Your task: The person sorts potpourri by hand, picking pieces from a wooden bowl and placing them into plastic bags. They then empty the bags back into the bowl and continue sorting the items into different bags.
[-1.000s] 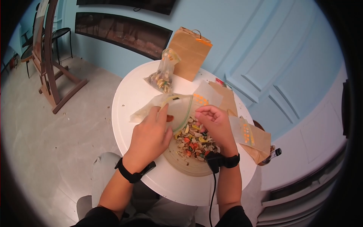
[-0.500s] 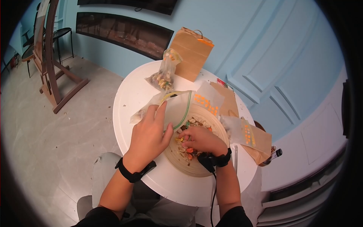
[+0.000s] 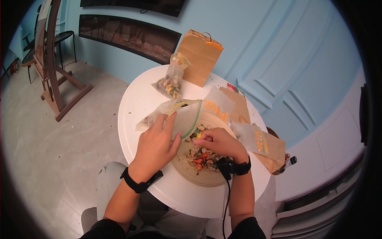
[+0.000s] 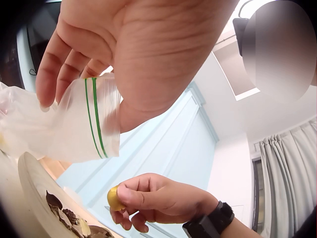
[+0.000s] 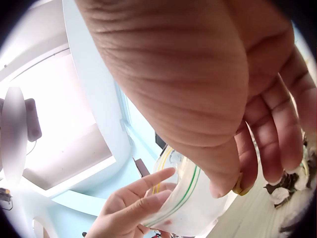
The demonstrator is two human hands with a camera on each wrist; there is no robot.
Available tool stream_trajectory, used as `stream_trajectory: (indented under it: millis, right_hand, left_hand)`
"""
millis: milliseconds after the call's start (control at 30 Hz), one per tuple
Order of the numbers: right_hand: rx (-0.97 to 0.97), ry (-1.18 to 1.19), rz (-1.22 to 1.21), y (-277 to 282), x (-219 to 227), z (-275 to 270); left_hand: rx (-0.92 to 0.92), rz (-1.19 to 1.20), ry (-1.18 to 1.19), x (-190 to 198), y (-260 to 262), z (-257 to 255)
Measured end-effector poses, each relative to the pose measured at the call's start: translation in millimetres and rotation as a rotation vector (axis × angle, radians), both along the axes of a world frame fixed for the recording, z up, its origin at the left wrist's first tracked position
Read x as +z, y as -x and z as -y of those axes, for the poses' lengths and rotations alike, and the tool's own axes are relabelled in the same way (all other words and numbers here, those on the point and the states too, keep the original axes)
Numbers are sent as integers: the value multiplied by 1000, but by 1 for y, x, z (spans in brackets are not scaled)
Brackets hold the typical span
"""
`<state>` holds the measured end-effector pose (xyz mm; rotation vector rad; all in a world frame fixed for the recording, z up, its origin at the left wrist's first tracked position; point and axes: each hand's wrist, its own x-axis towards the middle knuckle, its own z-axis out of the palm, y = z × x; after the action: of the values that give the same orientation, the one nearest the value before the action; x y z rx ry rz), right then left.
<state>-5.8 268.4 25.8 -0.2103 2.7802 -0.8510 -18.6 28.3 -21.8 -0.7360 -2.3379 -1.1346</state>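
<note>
My left hand holds the mouth of a clear zip bag with a green seal line, thumb and fingers around its edge. In the left wrist view the bag gapes beside the thumb. Low over the round, shallow bowl, my right hand pinches a yellow piece between thumb and fingertips; the same piece shows clearly in the left wrist view. Mixed dried pieces, pale, brown and orange-red, lie in the bowl.
On the round white table, a filled clear bag and an upright paper bag stand at the back. Flat paper bags with cloudy, orange-marked windows lie to the right, by a dark bottle. An easel stands at the left.
My right hand went from beside the bag's mouth down into the pieces, then rose slightly with the yellow piece. My left hand has barely moved and keeps hold of the bag.
</note>
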Motion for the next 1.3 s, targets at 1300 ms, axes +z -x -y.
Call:
stream_trajectory:
  millis: [1300]
  right_hand:
    - [69, -205, 86, -5, 2, -14]
  left_hand:
    - [-24, -9, 5, 1, -3, -5]
